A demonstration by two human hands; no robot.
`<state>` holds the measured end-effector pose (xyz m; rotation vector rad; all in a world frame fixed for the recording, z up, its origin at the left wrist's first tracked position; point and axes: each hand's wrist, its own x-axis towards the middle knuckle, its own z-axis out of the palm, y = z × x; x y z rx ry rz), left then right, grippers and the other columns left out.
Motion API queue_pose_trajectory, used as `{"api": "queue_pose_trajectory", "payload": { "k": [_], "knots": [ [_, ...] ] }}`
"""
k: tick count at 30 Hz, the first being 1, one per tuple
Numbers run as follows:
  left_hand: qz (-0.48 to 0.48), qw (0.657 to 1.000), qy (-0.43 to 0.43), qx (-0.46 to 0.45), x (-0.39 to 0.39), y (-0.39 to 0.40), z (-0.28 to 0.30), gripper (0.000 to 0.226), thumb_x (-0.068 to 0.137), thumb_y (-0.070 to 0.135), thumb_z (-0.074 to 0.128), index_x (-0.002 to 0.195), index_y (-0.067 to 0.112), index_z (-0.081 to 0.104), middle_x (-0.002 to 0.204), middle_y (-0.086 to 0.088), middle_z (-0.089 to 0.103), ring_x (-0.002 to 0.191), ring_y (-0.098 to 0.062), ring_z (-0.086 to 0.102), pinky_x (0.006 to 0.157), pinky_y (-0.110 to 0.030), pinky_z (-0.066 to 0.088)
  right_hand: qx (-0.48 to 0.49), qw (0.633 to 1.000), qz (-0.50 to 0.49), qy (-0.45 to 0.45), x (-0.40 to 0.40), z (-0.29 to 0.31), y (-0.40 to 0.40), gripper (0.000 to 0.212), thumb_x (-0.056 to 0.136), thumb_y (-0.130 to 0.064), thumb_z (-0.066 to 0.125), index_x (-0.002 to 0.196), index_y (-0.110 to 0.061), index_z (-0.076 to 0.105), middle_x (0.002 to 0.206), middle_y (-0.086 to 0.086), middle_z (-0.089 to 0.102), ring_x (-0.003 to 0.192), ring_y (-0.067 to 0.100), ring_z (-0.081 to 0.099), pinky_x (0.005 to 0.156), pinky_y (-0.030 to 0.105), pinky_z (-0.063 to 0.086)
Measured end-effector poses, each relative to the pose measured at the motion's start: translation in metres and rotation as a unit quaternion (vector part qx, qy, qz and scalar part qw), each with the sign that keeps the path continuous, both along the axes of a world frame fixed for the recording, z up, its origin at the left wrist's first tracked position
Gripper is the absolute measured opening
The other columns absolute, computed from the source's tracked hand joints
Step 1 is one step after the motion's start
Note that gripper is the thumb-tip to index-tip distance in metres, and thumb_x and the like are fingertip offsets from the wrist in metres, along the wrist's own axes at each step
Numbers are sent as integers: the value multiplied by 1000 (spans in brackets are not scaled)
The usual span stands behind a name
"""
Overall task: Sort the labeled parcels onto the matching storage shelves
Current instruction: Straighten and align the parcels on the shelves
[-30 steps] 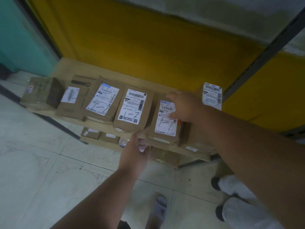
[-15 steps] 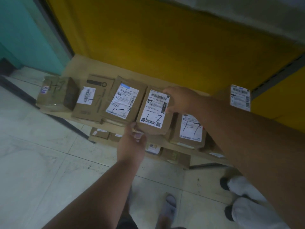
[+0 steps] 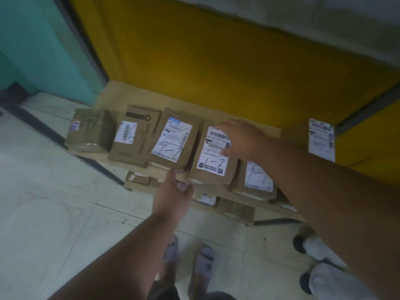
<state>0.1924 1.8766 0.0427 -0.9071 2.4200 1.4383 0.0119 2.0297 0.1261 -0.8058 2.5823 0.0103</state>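
Note:
A row of brown parcels lies on a low wooden shelf point(image 3: 112, 94); most have white labels hand-marked "1-7". My right hand point(image 3: 240, 139) lies over the far right corner of the fourth parcel point(image 3: 213, 169), fingers across the top of its label and thumb pressed on the label. My left hand point(image 3: 173, 191) is at that parcel's near left corner, thumb on top and fingertips curled under the front edge. To its left lie a labelled parcel point(image 3: 173, 141), a flat box point(image 3: 129, 139) and a taped box point(image 3: 88, 131). Another "1-7" parcel point(image 3: 257, 178) lies to its right.
A lower shelf level holds more parcels point(image 3: 234, 210). A box with a white label point(image 3: 321, 139) stands at the right by a grey shelf post point(image 3: 368, 109). A yellow wall backs the shelf. My slippers point(image 3: 201, 263) and another person's white shoes point(image 3: 320, 250) are on the tiled floor.
My right hand left the fifth parcel and moved left onto the fourth one. My left hand shifted left along the shelf's front edge to that parcel's near left corner.

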Motion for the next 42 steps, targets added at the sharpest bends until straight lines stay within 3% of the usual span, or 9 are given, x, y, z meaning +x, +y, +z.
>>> {"api": "queue_pose_trajectory", "payload": {
  "k": [4, 8, 11, 14, 16, 20, 25, 37, 42],
  "knots": [
    [60, 998, 16, -10, 2, -26, -1, 47, 91, 32, 68, 133, 33, 47, 105, 9, 69, 88, -9, 65, 62, -24, 43, -14, 998, 57, 14, 1, -2, -35, 80, 87, -45, 71, 153, -22, 31, 155, 11, 35, 141, 32, 33, 110, 41, 32],
    [99, 995, 18, -2, -11, -55, -8, 40, 92, 33, 65, 127, 35, 45, 104, 13, 68, 84, -6, 65, 53, -19, 38, -1, 999, 43, -2, -8, -12, -74, 82, 89, -47, 69, 155, -23, 27, 158, 13, 29, 143, 34, 29, 111, 43, 31],
    [110, 993, 39, 0, -21, -74, -17, 47, 90, 31, 65, 132, 36, 43, 105, 12, 69, 90, -11, 67, 60, -24, 40, 29, 999, 28, 14, -22, -21, -99, 82, 86, -46, 72, 153, -23, 31, 151, 14, 37, 136, 35, 38, 106, 43, 37],
    [115, 992, 44, 2, -27, -89, -19, 58, 92, 31, 65, 142, 34, 36, 100, 12, 68, 79, -1, 59, 55, -22, 36, 43, 999, 8, 12, -31, -27, -114, 79, 81, -45, 77, 148, -25, 39, 141, 12, 48, 124, 34, 49, 94, 39, 46],
    [113, 993, 40, 10, -31, -97, -20, 61, 93, 33, 63, 147, 32, 35, 100, 12, 67, 83, -8, 61, 55, -21, 36, 62, 998, 9, 13, -32, -29, -120, 82, 79, -45, 78, 149, -24, 40, 141, 13, 47, 125, 35, 48, 97, 40, 45],
    [86, 996, 22, 12, -36, -101, -23, 43, 94, 37, 63, 135, 31, 52, 94, 15, 65, 94, -15, 64, 60, -24, 38, 71, 997, 18, 22, -30, -33, -122, 77, 78, -44, 79, 146, -27, 45, 142, 14, 44, 129, 36, 44, 101, 41, 40],
    [102, 994, 27, 12, -24, -101, -27, 43, 93, 36, 65, 133, 30, 51, 103, 11, 73, 87, -11, 69, 63, -25, 47, 66, 997, 29, 31, -20, -39, -121, 78, 79, -45, 78, 147, -27, 44, 140, 13, 45, 129, 34, 42, 106, 42, 38],
    [86, 996, 16, 5, -16, -110, -15, 38, 92, 36, 65, 128, 32, 54, 99, 13, 69, 91, -14, 67, 64, -26, 45, 81, 996, 40, 29, -15, -28, -126, 77, 80, -46, 76, 145, -25, 41, 137, 14, 46, 127, 35, 43, 103, 42, 39],
    [111, 994, 15, -12, -11, -139, -9, 35, 90, 37, 65, 123, 32, 55, 103, 8, 73, 97, -18, 68, 81, -38, 55, 56, 997, 51, 22, -16, -13, -150, 75, 84, -44, 74, 147, -23, 39, 139, 13, 47, 126, 33, 46, 101, 41, 42]
  ]
}}
